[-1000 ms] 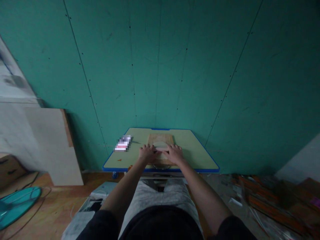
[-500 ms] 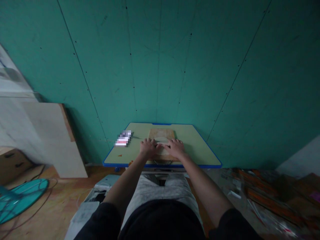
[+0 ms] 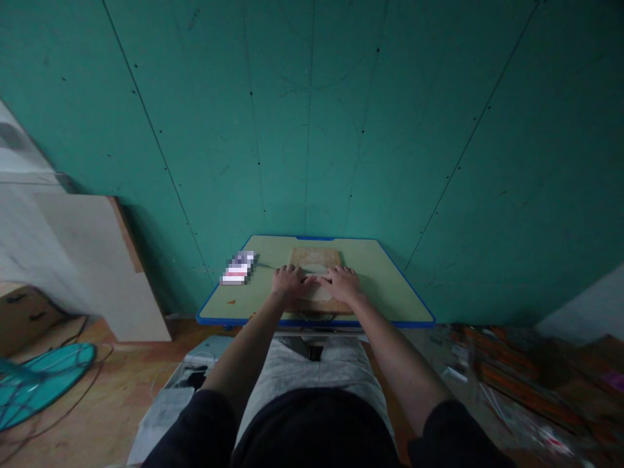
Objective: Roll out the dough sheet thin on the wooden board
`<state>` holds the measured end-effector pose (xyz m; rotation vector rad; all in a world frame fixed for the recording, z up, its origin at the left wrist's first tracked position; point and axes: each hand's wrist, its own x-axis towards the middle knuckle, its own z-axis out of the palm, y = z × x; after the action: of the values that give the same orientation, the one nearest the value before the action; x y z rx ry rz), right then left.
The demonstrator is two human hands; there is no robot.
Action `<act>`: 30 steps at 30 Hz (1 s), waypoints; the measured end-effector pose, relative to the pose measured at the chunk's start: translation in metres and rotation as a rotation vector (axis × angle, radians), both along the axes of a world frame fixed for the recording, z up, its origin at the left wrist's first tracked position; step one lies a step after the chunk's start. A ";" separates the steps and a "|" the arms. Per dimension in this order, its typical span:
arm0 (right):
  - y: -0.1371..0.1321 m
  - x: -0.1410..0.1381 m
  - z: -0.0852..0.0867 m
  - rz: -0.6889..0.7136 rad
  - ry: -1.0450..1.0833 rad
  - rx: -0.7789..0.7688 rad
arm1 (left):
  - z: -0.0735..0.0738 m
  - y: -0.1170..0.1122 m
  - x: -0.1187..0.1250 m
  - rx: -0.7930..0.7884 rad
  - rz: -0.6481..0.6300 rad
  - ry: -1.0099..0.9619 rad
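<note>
A wooden board (image 3: 298,255) lies on the small pale-topped table, and a flat pale sheet of dough (image 3: 320,293) is spread on it. Across the dough runs a light-coloured rolling pin (image 3: 316,275), of which only a short middle stretch shows. My left hand (image 3: 290,283) lies over its left part and my right hand (image 3: 343,282) over its right part. Both palms face down with fingers pointing away from me and thumbs turned inward. The hands hide the ends of the pin and the sides of the dough.
The blue-edged table (image 3: 390,292) stands against a green wall (image 3: 312,130). A blurred-out packet (image 3: 238,268) lies on its left side, with a small orange scrap (image 3: 231,301) nearer me. A leaning panel (image 3: 104,266) and a teal round base (image 3: 53,383) are left; clutter (image 3: 517,383) covers the right floor.
The rolling pin and both hands have shifted slightly away from me over the dough, baring more of its near part. The view has tilted a little.
</note>
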<state>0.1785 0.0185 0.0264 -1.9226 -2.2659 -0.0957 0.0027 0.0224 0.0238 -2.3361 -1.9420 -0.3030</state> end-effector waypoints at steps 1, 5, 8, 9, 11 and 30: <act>0.000 0.000 0.000 -0.002 0.000 0.000 | 0.001 0.001 0.000 0.000 0.002 -0.003; 0.003 -0.001 0.001 -0.012 0.003 0.009 | 0.002 0.005 0.002 0.005 0.016 -0.021; 0.008 -0.001 0.000 -0.020 0.007 0.015 | 0.001 0.011 0.003 -0.001 0.027 -0.030; 0.009 -0.001 0.000 -0.023 0.009 0.017 | 0.001 0.013 0.004 -0.004 0.031 -0.032; 0.013 -0.001 0.000 -0.031 0.014 0.020 | 0.000 0.016 0.004 -0.006 0.038 -0.033; 0.064 -0.004 0.003 -0.176 0.110 -0.018 | 0.005 0.058 0.010 -0.040 0.062 0.003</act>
<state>0.1744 0.0829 0.0293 -2.0787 -2.0330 0.0090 0.0124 0.0806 0.0288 -2.2933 -2.0333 -0.2580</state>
